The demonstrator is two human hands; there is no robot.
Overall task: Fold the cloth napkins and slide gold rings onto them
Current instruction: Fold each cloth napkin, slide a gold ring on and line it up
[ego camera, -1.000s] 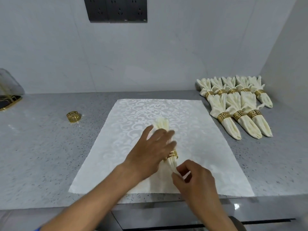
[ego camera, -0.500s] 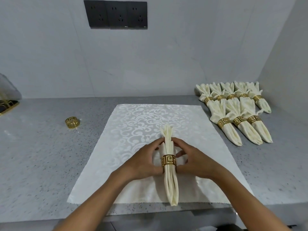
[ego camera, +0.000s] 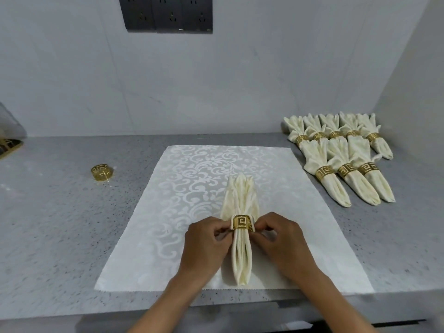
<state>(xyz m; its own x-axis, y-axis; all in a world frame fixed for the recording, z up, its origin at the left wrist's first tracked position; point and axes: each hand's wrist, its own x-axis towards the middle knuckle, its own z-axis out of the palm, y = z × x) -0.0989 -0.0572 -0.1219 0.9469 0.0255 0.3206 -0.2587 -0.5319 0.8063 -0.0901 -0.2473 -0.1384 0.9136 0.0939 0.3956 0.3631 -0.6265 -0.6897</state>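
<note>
My left hand [ego camera: 206, 239] and right hand [ego camera: 278, 239] pinch the gold ring [ego camera: 241, 222] round the folded napkin [ego camera: 241, 203] on the patterned white cloth [ego camera: 192, 179]. Finished ringed napkins [ego camera: 336, 150] at 2 o'clock, spare ring [ego camera: 101, 172] at 10 on the grey counter [ego camera: 60, 224].

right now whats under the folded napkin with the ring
The folded napkin lies on a white patterned cloth spread on the grey counter. The cloth directly beneath it is hidden.
</note>
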